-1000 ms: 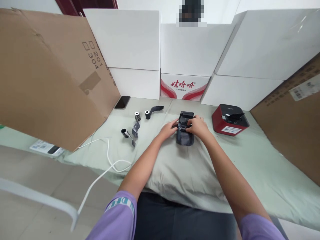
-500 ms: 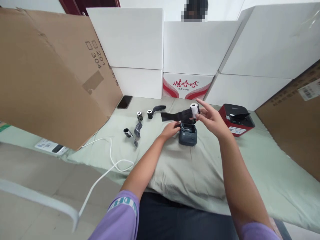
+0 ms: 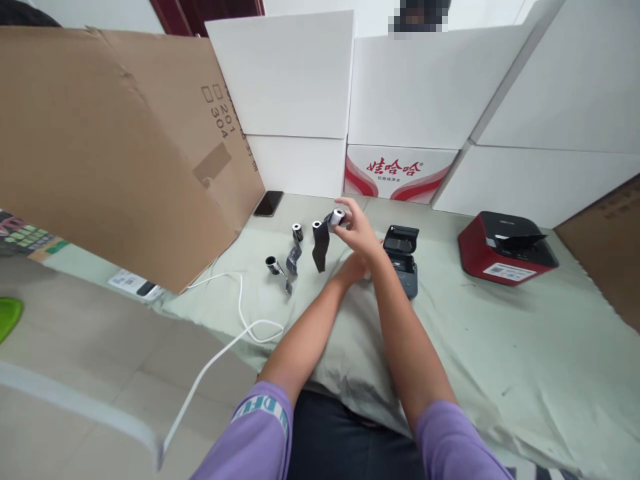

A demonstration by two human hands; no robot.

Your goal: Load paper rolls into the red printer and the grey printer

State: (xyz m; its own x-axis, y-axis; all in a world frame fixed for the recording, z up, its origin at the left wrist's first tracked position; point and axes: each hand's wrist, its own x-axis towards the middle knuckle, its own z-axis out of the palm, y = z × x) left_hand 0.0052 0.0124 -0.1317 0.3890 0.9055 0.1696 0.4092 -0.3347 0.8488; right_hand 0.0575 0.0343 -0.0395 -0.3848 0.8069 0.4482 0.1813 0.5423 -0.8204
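Holding 1 roll (image 3: pixel 337 217) in the right hand (image 3: pixel 359 233)

- The right hand (image 3: pixel 361 235) has carried its roll (image 3: pixel 337 217) left — from above the dark device (image 3: pixel 408 283) to beside the loose rolls (image 3: pixel 297 232).
- Its black strip (image 3: pixel 321 247), earlier stretched sideways, now hangs down.
- A green object (image 3: pixel 9 317) has entered view at the left edge.

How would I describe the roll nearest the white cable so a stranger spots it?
Start at the big brown carton, then look right onto the cloth. The roll lies nearest the white cable, trailing a strip. Its end shows a wide dark opening; the other rolls have white ends with small holes.
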